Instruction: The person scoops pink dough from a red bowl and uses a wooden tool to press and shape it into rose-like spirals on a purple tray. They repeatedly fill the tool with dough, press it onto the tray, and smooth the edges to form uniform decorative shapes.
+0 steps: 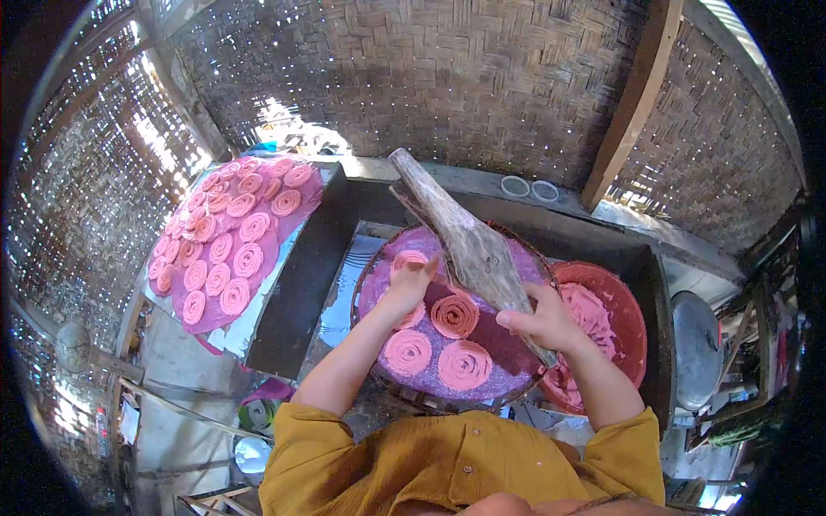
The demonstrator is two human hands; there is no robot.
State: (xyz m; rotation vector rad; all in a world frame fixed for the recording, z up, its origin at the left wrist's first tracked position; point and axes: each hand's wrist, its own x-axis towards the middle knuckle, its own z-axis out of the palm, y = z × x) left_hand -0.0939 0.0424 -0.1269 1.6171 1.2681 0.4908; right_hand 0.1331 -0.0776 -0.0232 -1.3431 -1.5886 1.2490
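A long, weathered grey piece of wood [482, 254], narrow at its far end and broader in the middle, slants over a round tray covered with a purple sheet [430, 384]. My right hand [551, 320] grips its near right part, thumb on top. My left hand [409, 288] is over the tray's left side, fingers stretched out beside the wood; some fingers are hidden. Pink spiral coils of dough-like strands lie on the sheet: one [465, 365] at the front, one [408, 353] to its left, a shaded one [455, 316] under the wood's edge, and others partly behind my left hand.
To the right, a red basin [632, 310] holds a pink dough-like mass [588, 314]. Many pink coils [248, 260] cover a purple sheet at the left. Dark wooden box walls [297, 284] surround the tray. Two pale rings [529, 188] rest on the back ledge, and a grey metal lid [695, 348] stands far right.
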